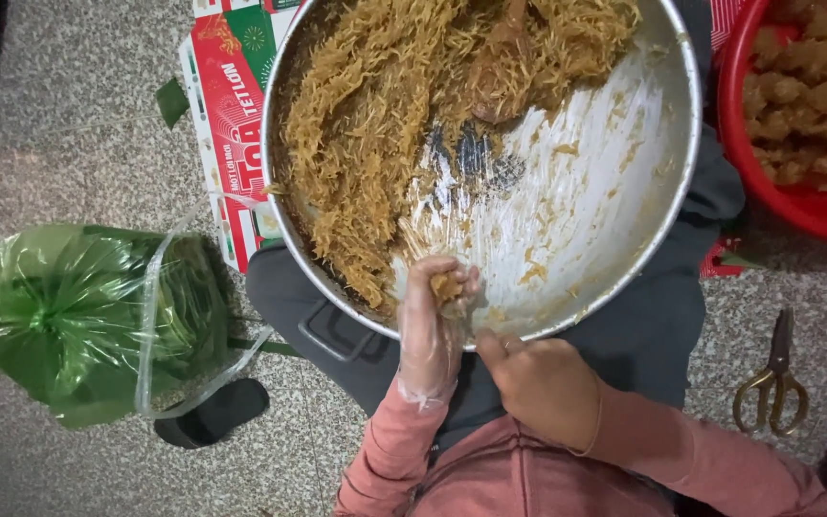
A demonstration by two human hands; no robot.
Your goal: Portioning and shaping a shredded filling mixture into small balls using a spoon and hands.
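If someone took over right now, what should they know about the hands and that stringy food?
Left hand, thinly gloved: shut on a small clump at the near rim of the metal bowl.
Right hand, bare: grip on that rim.
Shredded mixture fills the bowl's left and far side, wooden spoon in it; the near right side is scraped bare.
Done: red basin, upper right, holds brown lumps.
Left: most of the mixture.
Nearby on the floor: scissors right, bag of leaves left.
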